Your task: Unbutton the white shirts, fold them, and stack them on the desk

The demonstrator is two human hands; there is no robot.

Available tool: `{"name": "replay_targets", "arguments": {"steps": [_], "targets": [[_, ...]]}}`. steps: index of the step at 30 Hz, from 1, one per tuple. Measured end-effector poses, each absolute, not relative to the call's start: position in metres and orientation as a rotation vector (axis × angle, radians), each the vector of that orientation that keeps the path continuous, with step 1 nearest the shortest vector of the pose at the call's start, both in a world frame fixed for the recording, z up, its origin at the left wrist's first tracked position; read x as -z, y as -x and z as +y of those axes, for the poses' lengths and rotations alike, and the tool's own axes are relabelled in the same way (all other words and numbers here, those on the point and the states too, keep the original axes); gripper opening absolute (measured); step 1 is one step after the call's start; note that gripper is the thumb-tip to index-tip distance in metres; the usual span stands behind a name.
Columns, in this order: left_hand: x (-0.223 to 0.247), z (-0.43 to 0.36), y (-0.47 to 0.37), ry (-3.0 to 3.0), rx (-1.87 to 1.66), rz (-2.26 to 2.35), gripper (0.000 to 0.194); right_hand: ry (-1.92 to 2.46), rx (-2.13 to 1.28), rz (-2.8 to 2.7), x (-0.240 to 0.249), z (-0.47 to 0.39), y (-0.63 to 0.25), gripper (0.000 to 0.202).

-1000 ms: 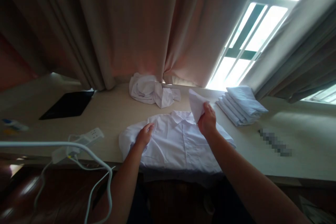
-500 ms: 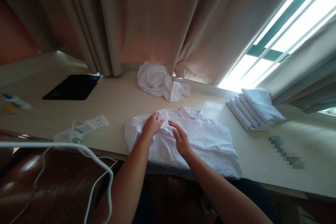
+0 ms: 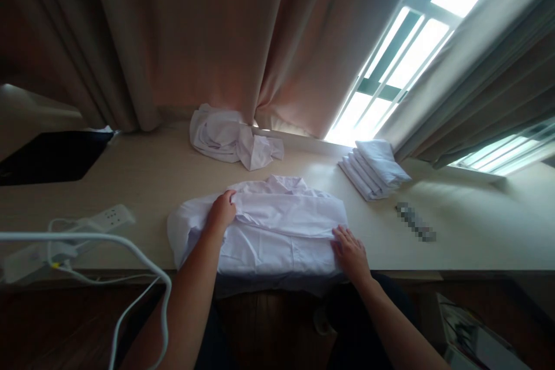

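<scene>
A white collared shirt (image 3: 277,214) lies on the table in front of me, its collar toward the window side and its lower edge hanging over the table's front edge. A long folded strip of its cloth, perhaps a sleeve, runs across it. At the left end of that strip, my left hand (image 3: 222,209) is closed on the cloth, thumb toward the right; its fingertips are partly hidden. My right hand (image 3: 350,251) lies flat at the shirt's right side, fingers stretched out over the edge of the cloth and holding nothing.
A crumpled white garment (image 3: 234,137) lies behind the shirt by the curtain. Folded white clothes (image 3: 373,169) are stacked at the right, near a blurred-out object (image 3: 415,221). On the left are a black mat (image 3: 52,156), a power strip (image 3: 110,217) and a white cable (image 3: 143,257).
My right hand has moved right and down, from the shirt's middle to its right side. My left hand has closed on the cloth. The strip now lies flatter, and the view has turned right.
</scene>
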State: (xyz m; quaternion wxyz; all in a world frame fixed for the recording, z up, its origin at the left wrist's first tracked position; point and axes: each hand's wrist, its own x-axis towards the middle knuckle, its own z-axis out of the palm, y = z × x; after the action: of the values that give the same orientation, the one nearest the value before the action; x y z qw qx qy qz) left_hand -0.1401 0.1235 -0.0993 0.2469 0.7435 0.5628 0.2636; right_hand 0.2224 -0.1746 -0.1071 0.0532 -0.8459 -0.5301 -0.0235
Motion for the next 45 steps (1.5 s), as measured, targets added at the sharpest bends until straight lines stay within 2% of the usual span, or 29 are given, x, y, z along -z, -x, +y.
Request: {"name": "replay_targets", "arguments": {"steps": [9, 16, 21, 24, 28, 32, 37, 42, 45], "targets": [[0.105, 0.118, 0.137, -2.100, -0.666, 1.513, 0.046, 2.721, 0.042, -1.590, 0.112, -0.193, -0.242, 0.056], [0.101, 0.112, 0.138, -2.159, -0.639, 1.528, 0.044, 2.750, -0.127, -1.650, 0.109, -0.201, -0.257, 0.064], [0.090, 0.096, 0.135, -2.242, -0.669, 1.538, 0.049, 2.606, 0.144, -1.621, 0.085, -0.168, -0.236, 0.059], [0.091, 0.084, 0.131, -2.402, -0.495, 1.414, 0.057, 2.484, 0.172, -1.659, 0.083, -0.138, -0.218, 0.057], [0.100, 0.075, 0.132, -2.459, -0.196, 1.346, 0.063, 2.557, -0.005, -1.635, 0.103, -0.114, -0.208, 0.067], [0.102, 0.077, 0.133, -2.462, -0.129, 1.327, 0.065, 2.615, -0.055, -1.670, 0.121, -0.113, -0.216, 0.073], [0.084, 0.077, 0.129, -2.398, -0.221, 1.264, 0.059, 2.606, -0.014, -1.687, 0.122, -0.113, -0.234, 0.074], [0.041, 0.037, 0.144, -2.183, -0.683, 1.170, 0.039, 2.588, -0.014, -1.701, 0.123, -0.111, -0.257, 0.074], [0.032, -0.006, 0.163, -2.069, -0.730, 1.247, 0.043, 2.574, -0.016, -1.715, 0.127, -0.110, -0.269, 0.074]]}}
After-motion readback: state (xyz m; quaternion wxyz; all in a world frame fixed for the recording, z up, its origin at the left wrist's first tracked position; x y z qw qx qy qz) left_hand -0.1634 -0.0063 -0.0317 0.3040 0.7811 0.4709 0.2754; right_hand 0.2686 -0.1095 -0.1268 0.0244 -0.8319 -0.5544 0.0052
